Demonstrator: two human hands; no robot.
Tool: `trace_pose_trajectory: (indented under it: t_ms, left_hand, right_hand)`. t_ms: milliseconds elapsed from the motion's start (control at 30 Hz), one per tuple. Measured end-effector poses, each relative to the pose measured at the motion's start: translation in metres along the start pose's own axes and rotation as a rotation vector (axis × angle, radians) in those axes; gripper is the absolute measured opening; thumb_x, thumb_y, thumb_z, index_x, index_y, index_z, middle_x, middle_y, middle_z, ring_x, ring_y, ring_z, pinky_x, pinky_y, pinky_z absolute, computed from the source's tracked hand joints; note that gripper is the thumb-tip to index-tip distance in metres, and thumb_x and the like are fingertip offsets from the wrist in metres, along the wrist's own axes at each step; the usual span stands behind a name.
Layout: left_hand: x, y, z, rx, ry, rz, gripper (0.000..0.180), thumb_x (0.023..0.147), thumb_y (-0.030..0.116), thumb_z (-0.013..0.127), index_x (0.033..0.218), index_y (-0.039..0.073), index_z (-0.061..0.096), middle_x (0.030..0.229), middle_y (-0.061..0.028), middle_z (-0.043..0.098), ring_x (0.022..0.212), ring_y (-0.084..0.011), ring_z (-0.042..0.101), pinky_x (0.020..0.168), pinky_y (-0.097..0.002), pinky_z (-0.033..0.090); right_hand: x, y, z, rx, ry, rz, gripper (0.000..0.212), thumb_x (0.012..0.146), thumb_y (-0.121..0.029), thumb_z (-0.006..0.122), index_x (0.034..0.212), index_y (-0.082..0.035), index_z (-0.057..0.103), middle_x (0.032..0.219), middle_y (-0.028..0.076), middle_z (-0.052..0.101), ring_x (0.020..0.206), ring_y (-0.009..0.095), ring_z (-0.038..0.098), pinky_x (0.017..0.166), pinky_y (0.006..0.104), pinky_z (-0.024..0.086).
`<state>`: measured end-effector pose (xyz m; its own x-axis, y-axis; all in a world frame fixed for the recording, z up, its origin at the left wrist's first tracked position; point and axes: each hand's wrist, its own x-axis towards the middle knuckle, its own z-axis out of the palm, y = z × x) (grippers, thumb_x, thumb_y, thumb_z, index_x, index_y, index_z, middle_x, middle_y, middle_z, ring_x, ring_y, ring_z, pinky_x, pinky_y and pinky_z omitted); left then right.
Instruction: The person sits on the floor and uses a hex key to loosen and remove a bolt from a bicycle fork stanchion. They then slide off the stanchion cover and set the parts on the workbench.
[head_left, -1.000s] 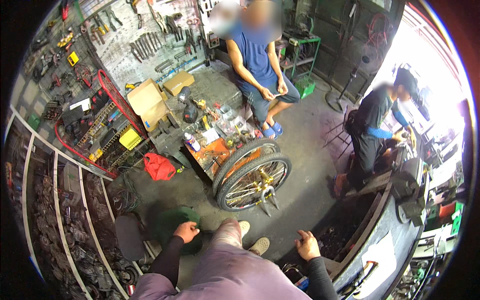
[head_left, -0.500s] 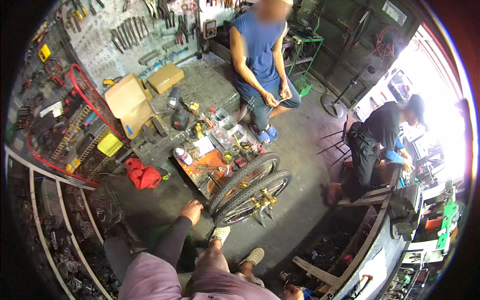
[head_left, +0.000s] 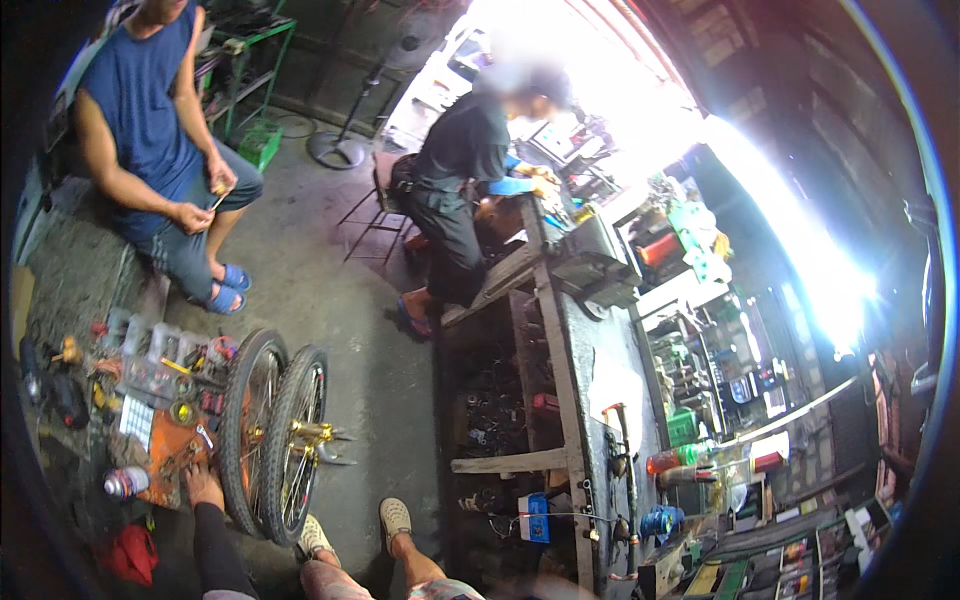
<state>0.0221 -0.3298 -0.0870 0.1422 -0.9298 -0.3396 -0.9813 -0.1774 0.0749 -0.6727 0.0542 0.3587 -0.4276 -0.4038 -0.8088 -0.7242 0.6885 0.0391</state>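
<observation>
My left hand [head_left: 205, 488] reaches down at the lower left, in a dark sleeve, onto the near edge of an orange work board [head_left: 172, 440]. Its fingers are stretched out among small metal tools, and I see nothing held. A wrench-like tool [head_left: 205, 436] lies just beyond the fingers. Right beside the hand stand two bicycle wheels [head_left: 246, 420] with black knobby tyres; a gold hub [head_left: 312, 431] sticks out from the nearer one. A spray can [head_left: 127, 482] lies left of the hand. My right hand [head_left: 565, 588] is only a blur at the lower edge, its fingers unreadable.
A person in a blue sleeveless shirt [head_left: 150, 100] sits at the left, holding something small. Another in dark clothes [head_left: 460, 150] bends over the long workbench [head_left: 560, 330] on the right. Parts trays [head_left: 150, 345] and a red cloth [head_left: 130, 555] lie left.
The view has swung right, bringing in more of the workbench. My left hand has moved forward from beside the wheels onto the orange board.
</observation>
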Motion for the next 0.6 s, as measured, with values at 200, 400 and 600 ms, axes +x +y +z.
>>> trace_pose_trajectory:
  t_ms: [200, 400, 600]
  left_hand:
    - [0.017, -0.022, -0.017, 0.228, -0.218, -0.07, 0.054, 0.115, 0.019, 0.045, 0.168, 0.007, 0.048, 0.168, -0.0159, 0.052, 0.157, -0.0348, 0.043, 0.134, -0.0541, 0.029]
    - [-0.014, -0.027, -0.082, 0.084, -0.154, -0.157, 0.042, 0.114, 0.016, 0.045, 0.153, 0.007, 0.057, 0.14, -0.0186, 0.071, 0.137, -0.0361, 0.063, 0.123, -0.056, 0.042]
    - [-0.079, -0.046, -0.141, -0.353, 0.284, -0.27, 0.032, 0.107, 0.006, 0.057, 0.138, -0.004, 0.057, 0.13, -0.0288, 0.071, 0.127, -0.0501, 0.065, 0.112, -0.0529, 0.051]
  right_hand:
    - [0.023, -0.001, 0.046, 0.007, -0.127, -0.084, 0.037, 0.101, -0.026, 0.076, 0.132, -0.005, 0.08, 0.121, 0.019, 0.083, 0.112, 0.028, 0.077, 0.099, 0.0458, 0.059]
    - [0.009, -0.034, 0.034, 0.128, -0.03, -0.173, 0.043, 0.104, -0.021, 0.073, 0.143, -0.003, 0.073, 0.124, 0.021, 0.082, 0.116, 0.03, 0.076, 0.103, 0.0446, 0.059]
    - [0.014, -0.076, -0.003, 0.152, 0.031, -0.212, 0.05, 0.103, -0.026, 0.076, 0.146, -0.001, 0.071, 0.128, 0.023, 0.08, 0.12, 0.032, 0.077, 0.105, 0.042, 0.059]
